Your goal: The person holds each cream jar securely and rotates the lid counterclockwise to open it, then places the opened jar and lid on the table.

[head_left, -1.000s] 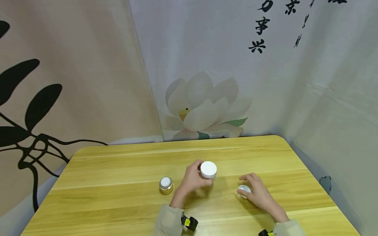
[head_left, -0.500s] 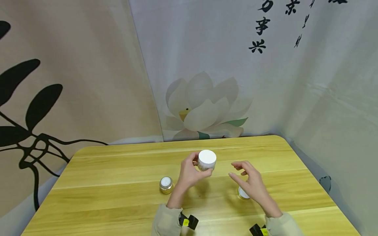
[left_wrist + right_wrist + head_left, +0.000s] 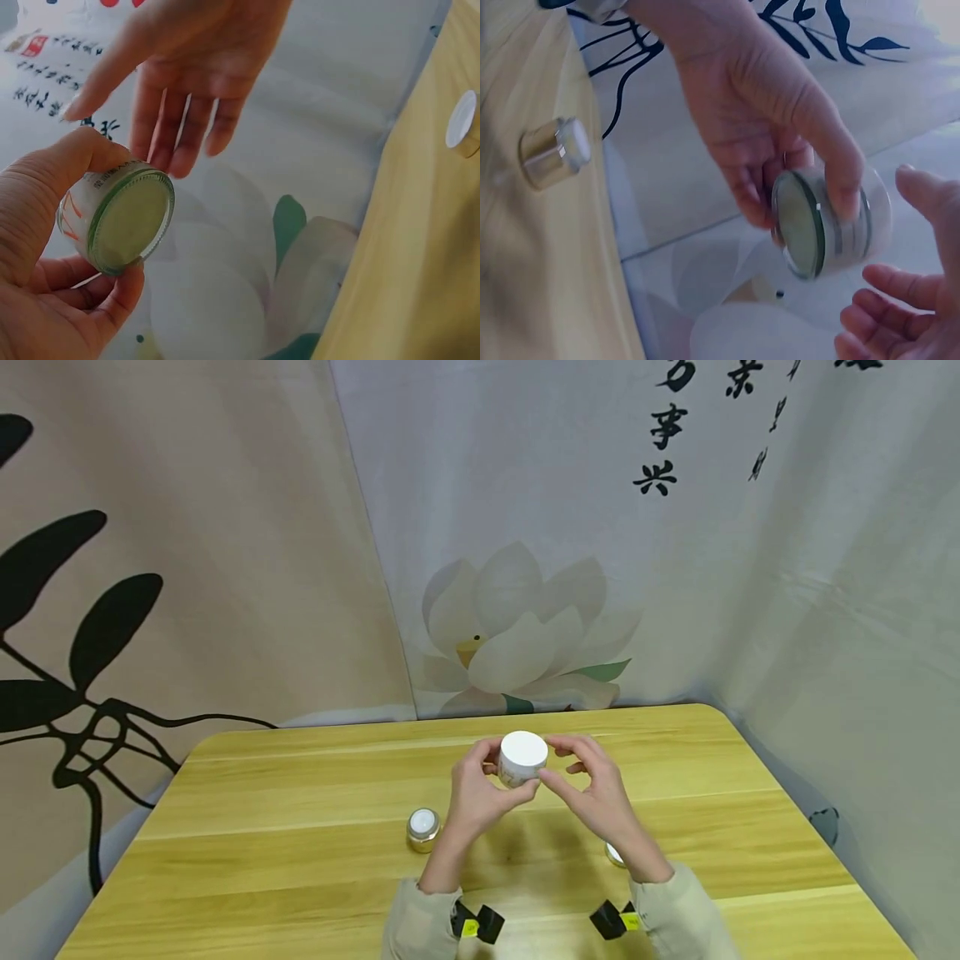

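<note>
A round glass jar with a white lid (image 3: 522, 749) is raised above the table, its lid facing up. My left hand (image 3: 474, 797) grips it from the left side, thumb and fingers round the body. In the left wrist view the jar's greenish glass base (image 3: 133, 225) faces the camera. My right hand (image 3: 600, 793) is just right of the jar, thumb and fingers spread around the lid's side. In the right wrist view a gap shows between the right fingers (image 3: 896, 300) and the jar (image 3: 832, 217).
A small gold jar with a white top (image 3: 423, 828) stands on the wooden table (image 3: 300, 827), left of my left wrist. A second small white-topped jar (image 3: 613, 854) sits partly hidden behind my right wrist. A printed curtain (image 3: 262, 568) hangs behind the table.
My left hand has lifted the jar higher and slightly away. My right hand has left the small right-hand jar and moved left and up to beside the held jar.
</note>
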